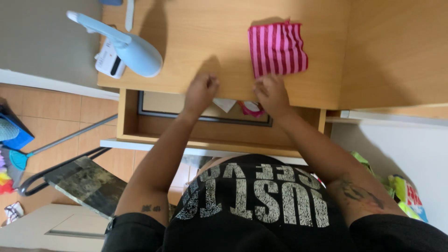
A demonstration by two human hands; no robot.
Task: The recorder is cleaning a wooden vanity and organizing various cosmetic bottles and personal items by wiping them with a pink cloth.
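Two hands sit at the front edge of the desk, above an open drawer. My left hand is curled loosely into a near-fist, and I cannot tell whether anything is inside it. My right hand rests with its fingers bent, the fingertips touching the near edge of the folded cloth, pink with dark red stripes; it presses more than it pinches, with nothing closed around.

That cloth lies flat on the desk just beyond the right hand, its near corner at the fingertips. Just below the hands, inside the drawer, I see a white scrap of paper and a small pink thing, partly hidden by the desk edge. Well off beyond the left hand stands a pale blue lamp with a white box beside it.

To handle the cloth well, I would judge it best to keep the fold flat and slide it by the near edge, so the layers stay together.
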